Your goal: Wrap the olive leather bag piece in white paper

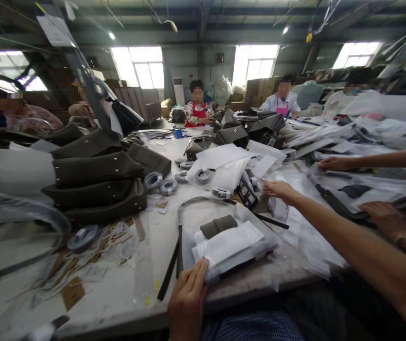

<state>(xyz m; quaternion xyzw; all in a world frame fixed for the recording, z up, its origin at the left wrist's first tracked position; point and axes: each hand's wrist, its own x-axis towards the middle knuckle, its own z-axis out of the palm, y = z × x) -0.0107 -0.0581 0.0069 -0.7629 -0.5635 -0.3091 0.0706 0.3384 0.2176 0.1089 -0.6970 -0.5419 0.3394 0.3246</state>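
My left hand [188,296] presses its closed fingers over the near edge of a flat bag wrapped in clear plastic [229,251]; its thumb is hidden. On that bag lie a folded white sheet [229,244] and a small olive-green pouch [218,227]. A plastic-wrapped handle [179,210] arches behind it, and a dark strap [170,265] hangs toward the table edge. Stretched away to the right, my right hand [280,190] has its fingertips together by a black printed packet [247,193] and some clear plastic. What the fingertips pinch is too small to tell.
Olive handbags [96,170] are stacked at the left. Tags with strings [110,241] and coiled wrapped straps [168,186] lie nearby. At the right, a co-worker's hands [383,215] work on another wrapped bag [362,187]. Other people sit across the table.
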